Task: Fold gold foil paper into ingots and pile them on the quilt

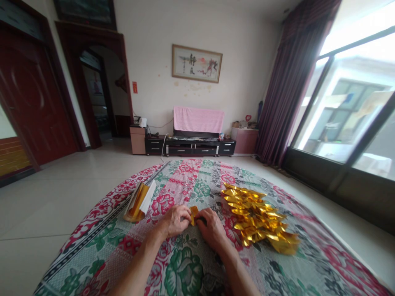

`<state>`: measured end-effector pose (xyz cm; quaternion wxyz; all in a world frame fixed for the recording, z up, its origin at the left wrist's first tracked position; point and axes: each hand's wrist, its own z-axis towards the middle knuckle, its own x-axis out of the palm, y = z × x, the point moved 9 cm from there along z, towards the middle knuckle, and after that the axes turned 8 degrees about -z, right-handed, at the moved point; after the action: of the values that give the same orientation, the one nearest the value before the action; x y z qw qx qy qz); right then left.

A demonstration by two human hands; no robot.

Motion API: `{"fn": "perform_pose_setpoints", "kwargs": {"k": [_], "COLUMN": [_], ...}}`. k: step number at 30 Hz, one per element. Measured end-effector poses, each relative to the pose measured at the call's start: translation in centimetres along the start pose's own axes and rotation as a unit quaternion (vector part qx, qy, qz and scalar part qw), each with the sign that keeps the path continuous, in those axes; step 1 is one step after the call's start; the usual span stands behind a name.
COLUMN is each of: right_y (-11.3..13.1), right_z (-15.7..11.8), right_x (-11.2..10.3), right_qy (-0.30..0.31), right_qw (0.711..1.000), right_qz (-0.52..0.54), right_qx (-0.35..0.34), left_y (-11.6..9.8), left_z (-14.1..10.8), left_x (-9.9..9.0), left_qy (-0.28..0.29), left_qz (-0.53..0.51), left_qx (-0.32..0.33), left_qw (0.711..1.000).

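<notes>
At the far left stands a dark red panelled wooden door [37, 98]. Nearer, on the left part of a surface spread with a pink, green and grey floral cloth [202, 189], lies a curled stack of gold foil sheets with white showing [138, 203]. To its right, the person's left hand [175, 220] pinches the left side of a small, narrow piece of shiny gold foil [194, 214] between thumb and fingers. That piece sits between the two hands, near the middle of the cloth. The right hand [211, 224] grasps its right edge, fingers bent and thumb partly hidden. Farther right, well apart from the foil stack, pointed folded gold foil shapes [259, 216] lie in an overlapping heap. Beyond them, a dark purple pleated curtain [277, 94] hangs beside a large dark-framed window [345, 123].
</notes>
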<state>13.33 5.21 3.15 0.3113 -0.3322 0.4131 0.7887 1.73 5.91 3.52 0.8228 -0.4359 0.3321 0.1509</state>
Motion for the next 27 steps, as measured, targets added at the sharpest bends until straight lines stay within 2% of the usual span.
{"fn": "perform_pose_setpoints", "kwargs": {"k": [27], "right_y": [0.13], "right_z": [-0.1], "right_x": [0.53], "right_qy": [-0.028], "right_qw": [0.996], "right_qz": [-0.081], "right_qx": [0.039], "left_y": [0.37], "left_z": [0.06], "left_x": [0.08], "left_qy": [-0.006], "left_qz": [-0.018], "left_qx": [0.0], "left_qw": [1.0]}}
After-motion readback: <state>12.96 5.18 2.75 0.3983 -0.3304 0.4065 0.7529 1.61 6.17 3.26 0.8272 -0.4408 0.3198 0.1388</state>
